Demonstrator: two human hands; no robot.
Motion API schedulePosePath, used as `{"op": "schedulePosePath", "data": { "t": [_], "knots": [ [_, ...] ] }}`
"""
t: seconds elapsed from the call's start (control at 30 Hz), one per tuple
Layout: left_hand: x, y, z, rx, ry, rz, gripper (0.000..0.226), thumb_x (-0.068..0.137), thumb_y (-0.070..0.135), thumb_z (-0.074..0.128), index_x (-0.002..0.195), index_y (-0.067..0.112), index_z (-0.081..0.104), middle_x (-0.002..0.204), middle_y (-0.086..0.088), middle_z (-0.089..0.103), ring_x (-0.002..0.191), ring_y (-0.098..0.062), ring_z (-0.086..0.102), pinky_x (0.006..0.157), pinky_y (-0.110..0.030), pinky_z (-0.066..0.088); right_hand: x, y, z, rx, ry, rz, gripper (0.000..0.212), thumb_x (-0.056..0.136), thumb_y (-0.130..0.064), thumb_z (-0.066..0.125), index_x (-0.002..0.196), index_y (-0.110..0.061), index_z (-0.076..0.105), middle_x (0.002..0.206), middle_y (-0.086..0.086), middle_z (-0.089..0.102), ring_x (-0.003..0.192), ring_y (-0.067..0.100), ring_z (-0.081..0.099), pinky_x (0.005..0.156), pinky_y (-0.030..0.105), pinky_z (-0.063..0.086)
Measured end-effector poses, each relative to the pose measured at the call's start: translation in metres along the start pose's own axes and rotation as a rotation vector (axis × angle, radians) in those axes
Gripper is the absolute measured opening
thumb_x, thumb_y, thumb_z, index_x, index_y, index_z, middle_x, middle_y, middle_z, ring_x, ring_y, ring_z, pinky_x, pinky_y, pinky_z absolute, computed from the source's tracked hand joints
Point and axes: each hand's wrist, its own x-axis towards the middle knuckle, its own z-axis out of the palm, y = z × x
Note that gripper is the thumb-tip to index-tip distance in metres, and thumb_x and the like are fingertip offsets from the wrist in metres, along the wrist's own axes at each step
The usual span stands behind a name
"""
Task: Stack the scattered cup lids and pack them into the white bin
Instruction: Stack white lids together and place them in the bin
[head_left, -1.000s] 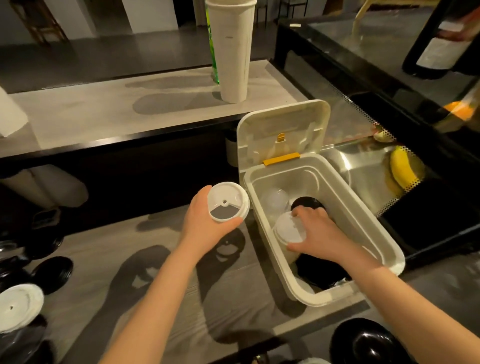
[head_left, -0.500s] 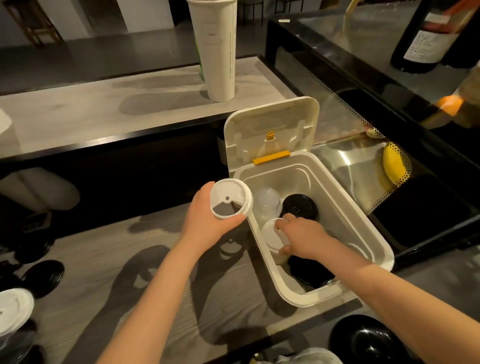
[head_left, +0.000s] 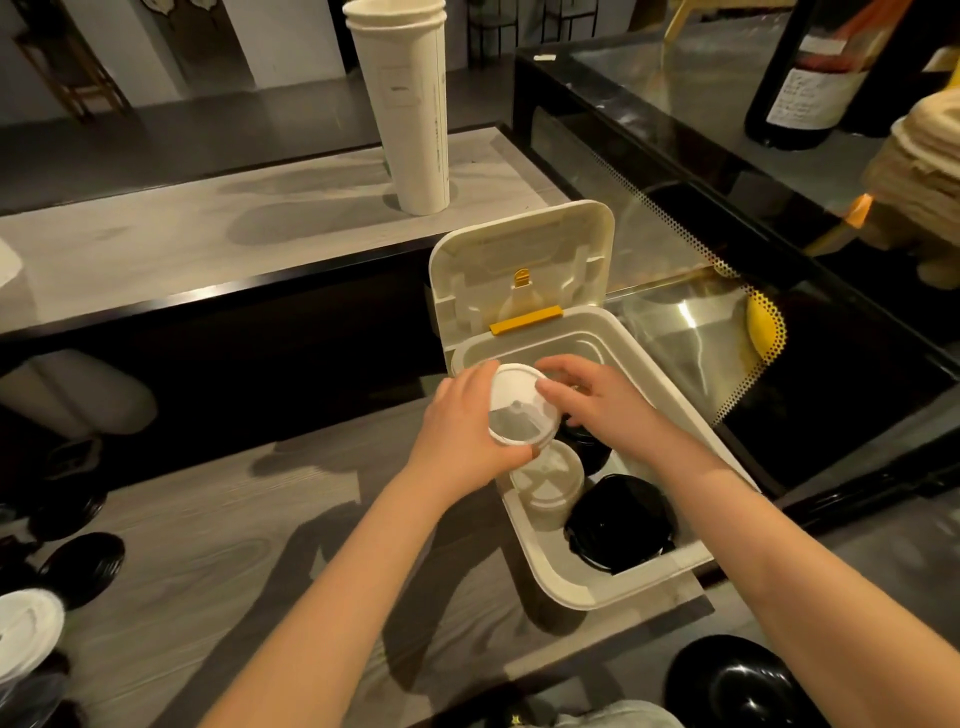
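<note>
Head view, and the left hand (head_left: 462, 441) has its grip closed round a white lid (head_left: 522, 410), maybe a short stack, hard to say, held tilted just over the left wall of the white bin (head_left: 571, 592). The right hand (head_left: 608, 400) reaches in from the other side, fingertips (head_left: 545, 387) touching the lid's far rim; whether that grip is actually pinching it, I cannot tell. Down inside the bin stands a white stack (head_left: 545, 480), with a black stack (head_left: 621, 519) beside it. This looks like the packing step. The next move calls for lining the held lid up over the white stack and seating it squarely. More lids lie on the tabletop (head_left: 234, 545): a white one (head_left: 26, 629) and a black one (head_left: 83, 566) at far left.
</note>
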Motion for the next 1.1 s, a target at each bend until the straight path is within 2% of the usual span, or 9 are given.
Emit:
{"op": "schedulePosePath", "data": {
  "t": [0.1, 0.23, 0.37, 0.5, 0.57, 0.67, 0.8, 0.97, 1.1],
  "knots": [
    [-0.003, 0.012, 0.005, 0.075, -0.021, 0.042, 0.094, 0.069, 0.049, 0.074, 0.143, 0.022, 0.024, 0.143, 0.006, 0.033, 0.128, -0.018, 0.029, 0.106, -0.037, 0.033, -0.002, 0.0, -0.003, -0.003, -0.018, 0.016, 0.042, 0.079, -0.023, 0.074, 0.119, -0.017, 0.06, 0.1, 0.003, 0.064, 0.09, 0.017, 0.062, 0.073, 0.033, 0.055],
    [-0.006, 0.011, 0.006, 0.145, -0.109, 0.025, 0.097, 0.076, 0.051, 0.069, 0.149, 0.019, 0.014, 0.153, 0.003, 0.022, 0.14, -0.018, 0.018, 0.11, -0.04, 0.024, 0.001, 0.011, -0.009, 0.057, -0.009, 0.097, 0.037, 0.077, -0.014, 0.076, 0.111, -0.014, 0.06, 0.091, 0.01, 0.059, 0.074, 0.022, 0.062, 0.056, 0.032, 0.057],
    [-0.013, -0.01, 0.011, 0.212, -0.154, -0.031, 0.084, 0.087, 0.055, 0.053, 0.151, 0.018, 0.012, 0.159, 0.002, 0.007, 0.146, -0.015, 0.004, 0.115, -0.044, 0.017, 0.002, 0.036, -0.013, -0.03, 0.038, 0.225, 0.032, 0.077, -0.015, 0.076, 0.102, -0.02, 0.058, 0.086, 0.007, 0.056, 0.064, 0.019, 0.061, 0.05, 0.028, 0.055],
    [-0.017, -0.023, 0.017, 0.231, -0.168, -0.01, 0.073, 0.093, 0.054, 0.039, 0.151, 0.019, 0.01, 0.159, 0.003, 0.0, 0.146, -0.012, -0.001, 0.118, -0.043, 0.016, 0.001, 0.049, 0.002, -0.117, -0.037, 0.294, 0.028, 0.078, -0.021, 0.076, 0.099, -0.019, 0.057, 0.084, 0.002, 0.054, 0.065, 0.016, 0.059, 0.046, 0.023, 0.052],
    [-0.017, -0.023, 0.018, 0.247, -0.16, -0.002, 0.073, 0.094, 0.054, 0.037, 0.151, 0.019, 0.008, 0.159, 0.002, -0.001, 0.146, -0.012, -0.002, 0.118, -0.042, 0.015, 0.002, 0.051, 0.011, -0.233, -0.093, 0.297, 0.03, 0.08, -0.028, 0.074, 0.102, -0.017, 0.058, 0.084, -0.002, 0.054, 0.069, 0.016, 0.059, 0.054, 0.025, 0.053],
    [-0.017, -0.024, 0.02, 0.252, -0.154, -0.007, 0.073, 0.094, 0.053, 0.036, 0.151, 0.019, 0.007, 0.159, 0.002, -0.003, 0.146, -0.012, -0.003, 0.117, -0.041, 0.013, 0.001, 0.049, 0.022, -0.581, -0.161, 0.214, 0.037, 0.082, -0.043, 0.067, 0.109, -0.019, 0.06, 0.086, -0.003, 0.058, 0.081, 0.017, 0.057, 0.067, 0.029, 0.045],
    [-0.016, -0.026, 0.021, 0.238, -0.142, -0.006, 0.073, 0.094, 0.054, 0.039, 0.151, 0.02, 0.008, 0.159, 0.002, -0.001, 0.146, -0.011, -0.002, 0.116, -0.041, 0.014, 0.001, 0.051, 0.024, -0.78, -0.14, 0.224, 0.04, 0.085, -0.049, 0.06, 0.108, -0.018, 0.062, 0.107, 0.004, 0.057, 0.097, 0.022, 0.057, 0.075, 0.031, 0.046],
    [-0.016, -0.026, 0.021, 0.235, -0.138, -0.006, 0.073, 0.093, 0.053, 0.04, 0.151, 0.02, 0.009, 0.159, 0.002, 0.001, 0.146, -0.012, 0.0, 0.117, -0.042, 0.015, -0.001, 0.059, 0.012, -0.753, -0.136, 0.274, 0.027, 0.087, -0.042, 0.06, 0.098, -0.018, 0.064, 0.091, 0.003, 0.06, 0.097, 0.024, 0.06, 0.068, 0.029, 0.041],
    [-0.015, -0.026, 0.019, 0.241, -0.147, 0.005, 0.073, 0.093, 0.053, 0.04, 0.151, 0.019, 0.01, 0.159, 0.001, 0.001, 0.146, -0.012, 0.0, 0.118, -0.042, 0.016, -0.005, 0.046, 0.012, -0.715, -0.158, 0.09, 0.045, 0.086, -0.038, 0.063, 0.127, -0.021, 0.055, 0.116, 0.002, 0.056, 0.109, 0.022, 0.053, 0.085, 0.034, 0.046]
  ]
}}
